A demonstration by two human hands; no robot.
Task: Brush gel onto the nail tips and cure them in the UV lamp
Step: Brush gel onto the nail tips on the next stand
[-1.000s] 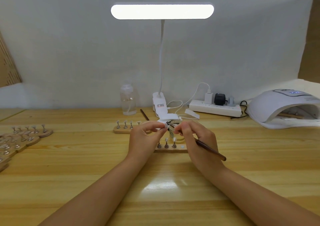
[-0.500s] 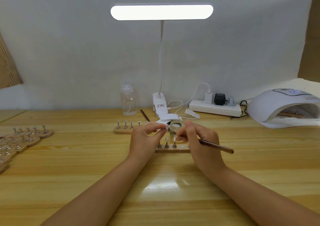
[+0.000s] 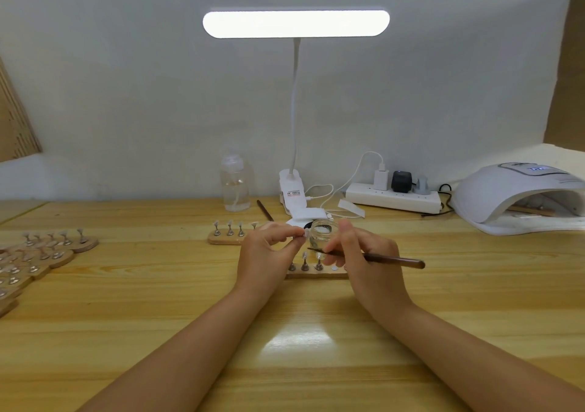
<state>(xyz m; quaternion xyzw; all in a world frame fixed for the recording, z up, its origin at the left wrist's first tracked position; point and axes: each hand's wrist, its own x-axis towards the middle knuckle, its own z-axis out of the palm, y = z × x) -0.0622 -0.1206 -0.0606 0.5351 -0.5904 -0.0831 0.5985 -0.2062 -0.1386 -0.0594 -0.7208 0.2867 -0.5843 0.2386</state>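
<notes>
We see the left hand [image 3: 269,247] pinching a nail tip [image 3: 305,233] just left of the glass gel jar [image 3: 323,233]. Right hand [image 3: 364,253] grips the brush [image 3: 389,259], bristles pointing left in front of the jar. Wooden tip holder [image 3: 316,273] lies on the tabletop [image 3: 158,301] just in front of the jar; UV lamp [image 3: 519,196] sits far right of it.

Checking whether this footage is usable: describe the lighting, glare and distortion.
Head view: the lit desk lamp is blown out to pure white; its glare patch lies on the table between the forearms; wide-angle warp bends the table edge; the nail tips by the brush look small and soft.
</notes>
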